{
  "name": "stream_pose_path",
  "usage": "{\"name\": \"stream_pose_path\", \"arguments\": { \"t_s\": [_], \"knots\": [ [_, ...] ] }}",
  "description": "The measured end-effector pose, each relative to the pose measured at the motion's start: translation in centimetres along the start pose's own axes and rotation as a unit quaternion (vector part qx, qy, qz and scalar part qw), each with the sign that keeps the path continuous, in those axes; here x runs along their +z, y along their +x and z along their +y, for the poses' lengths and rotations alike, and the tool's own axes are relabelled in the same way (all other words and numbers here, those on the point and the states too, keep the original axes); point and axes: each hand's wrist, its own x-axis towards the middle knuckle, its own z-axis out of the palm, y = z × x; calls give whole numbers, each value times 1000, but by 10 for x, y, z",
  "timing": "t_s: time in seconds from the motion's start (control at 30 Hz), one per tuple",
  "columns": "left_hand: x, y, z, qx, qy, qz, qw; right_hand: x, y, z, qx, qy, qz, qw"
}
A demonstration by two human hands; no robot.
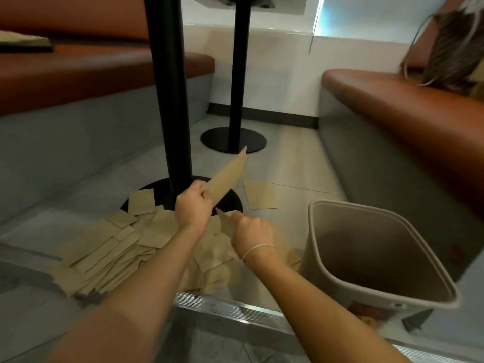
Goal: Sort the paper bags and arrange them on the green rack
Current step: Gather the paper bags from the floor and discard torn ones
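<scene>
Now the left hand pinches a long paper bag that angles up and away from it, while the right hand just beside it grips another bag. Below both hands, a heap of paper bags lies on the floor, with a beige bin right of the right hand.

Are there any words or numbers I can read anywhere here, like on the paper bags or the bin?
None can be read.
Paper bag in the left hand: the bag is plain brown.
Pile of paper bags on the floor: no print shows.
Beige bin: a coloured sticker low on its side, too blurred to read.
</scene>
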Motion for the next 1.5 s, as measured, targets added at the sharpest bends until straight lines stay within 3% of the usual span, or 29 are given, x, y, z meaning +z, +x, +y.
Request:
{"name": "stream_pose_path", "arguments": {
  "t_s": [0.13, 0.3, 0.47, 0.57, 0.63, 0.73, 0.83, 0.93, 1.1, 1.27, 1.4, 1.5],
  "knots": [
    [-29, 8, 52, 28, -73, 36, 996, -78, 0, 4, 41, 11, 88, 995],
    [-57, 17, 101, 55, -125, 28, 990, -179, -8, 49, 149, 26, 182, 972],
    [-61, 12, 136, 46, -138, -34, 989, -214, -21, 101, 274, -57, 118, 953],
    [-55, 6, 146, 83, -164, -108, 977, -207, -33, 113, 302, -82, 29, 949],
    [-51, 2, 148, 91, -190, -159, 965, -200, -36, 118, 307, -83, 11, 948],
    [-47, -3, 149, 79, -244, -221, 941, -195, -34, 124, 268, 74, 70, 958],
    [-45, -7, 148, 66, -297, -270, 914, -198, -32, 125, 160, 269, 166, 935],
    [-40, -8, 146, 63, -308, -284, 906, -203, -29, 129, 106, 334, 206, 914],
    [-27, -15, 144, 58, -299, -304, 903, -212, -28, 134, 94, 276, 192, 937],
    [-12, -22, 136, 56, -226, -363, 903, -236, -41, 131, 134, 61, 166, 975],
    [-6, -23, 116, 26, -158, -377, 912, -242, -34, 134, 198, -104, 71, 972],
    [2, -21, 94, -1, -112, -370, 922, -224, -21, 139, 228, -148, 7, 962]
  ]
}}
